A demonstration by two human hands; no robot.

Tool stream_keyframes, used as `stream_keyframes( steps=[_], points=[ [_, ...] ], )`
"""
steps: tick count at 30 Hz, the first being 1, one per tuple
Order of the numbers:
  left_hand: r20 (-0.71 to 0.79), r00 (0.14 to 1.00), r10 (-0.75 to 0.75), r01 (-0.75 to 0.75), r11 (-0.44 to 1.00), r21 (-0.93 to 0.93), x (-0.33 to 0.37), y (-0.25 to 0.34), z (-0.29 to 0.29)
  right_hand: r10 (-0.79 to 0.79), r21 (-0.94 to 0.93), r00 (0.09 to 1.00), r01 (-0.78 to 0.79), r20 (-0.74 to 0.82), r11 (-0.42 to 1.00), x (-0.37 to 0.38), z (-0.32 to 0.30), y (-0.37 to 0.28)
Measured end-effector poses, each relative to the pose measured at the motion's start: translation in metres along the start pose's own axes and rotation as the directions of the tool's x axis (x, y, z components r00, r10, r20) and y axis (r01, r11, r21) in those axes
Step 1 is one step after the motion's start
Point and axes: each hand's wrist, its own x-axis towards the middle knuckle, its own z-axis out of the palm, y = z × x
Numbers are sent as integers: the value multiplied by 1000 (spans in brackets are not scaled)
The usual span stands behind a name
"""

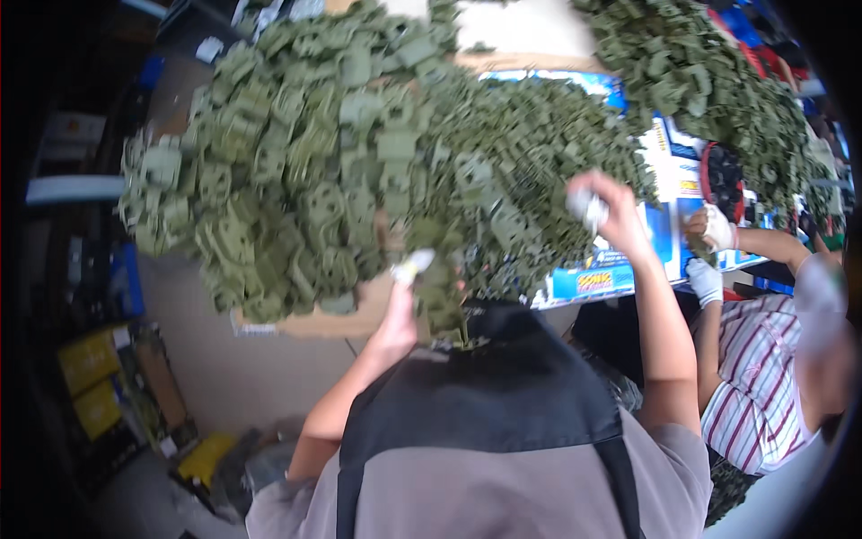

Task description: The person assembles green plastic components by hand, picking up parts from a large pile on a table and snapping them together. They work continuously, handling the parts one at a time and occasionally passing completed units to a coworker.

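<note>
Green flat plastic-looking parts with cut-out holes lie heaped across the table, larger pieces (269, 162) on the left and smaller pieces (548, 144) towards the middle. At the near edge of the heap, my left hand (401, 310), white covering on its fingertips, grips a cluster of green parts (440, 292) that hangs in front of my apron. My right hand (611, 211) is raised over the right side of the smaller pieces. Its fingers are curled, with white at the fingertips. Blur hides whether anything small is between them.
To my right a co-worker in a striped top (763, 359) works with white-gloved hands (714, 229) beside another green heap (700, 81). Blue-and-white printed cardboard (593, 280) covers the table there. A black-and-red container (721, 180) stands near that person's hands. Yellow boxes (90, 364) stand at the lower left.
</note>
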Motion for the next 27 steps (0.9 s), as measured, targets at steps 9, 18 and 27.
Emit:
stream_keyframes(
  steps=[9, 18, 27],
  points=[
    [-28, 999, -27, 34, 959, 282, -8, -5, 23, -192, 67, 692, 203, 696, 977, -63, 69, -72],
    [-92, 991, 97, -48, 900, 434, -21, -6, 39, -162, 18, 779, 191, 606, 982, -67, 76, -100],
    [-65, 995, 81, -45, 903, 428, -10, -10, 34, -159, 67, 770, 150, 618, 986, -72, 86, -90]
  ],
)
